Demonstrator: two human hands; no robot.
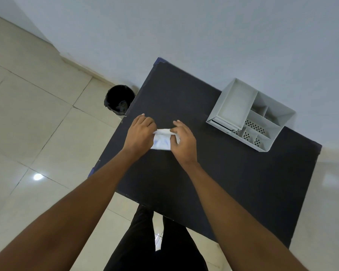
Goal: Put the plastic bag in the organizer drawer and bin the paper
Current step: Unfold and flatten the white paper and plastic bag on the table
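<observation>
A white plastic bag [161, 142] with faint blue print lies on the black table [213, 173], partly folded. My left hand [140, 134] grips its left edge and my right hand [182, 140] pinches its upper right edge, so both cover parts of it. A white desk organizer [250, 116] stands at the table's far right; its drawer front [222, 124] faces me and is slightly out. A black bin [118, 99] stands on the floor just left of the table. I see no separate paper; it may be hidden under my hands.
A pale wall runs behind the table. Beige tiled floor [37, 124] spreads to the left and right. My legs in black trousers [155, 241] stand at the table's near edge.
</observation>
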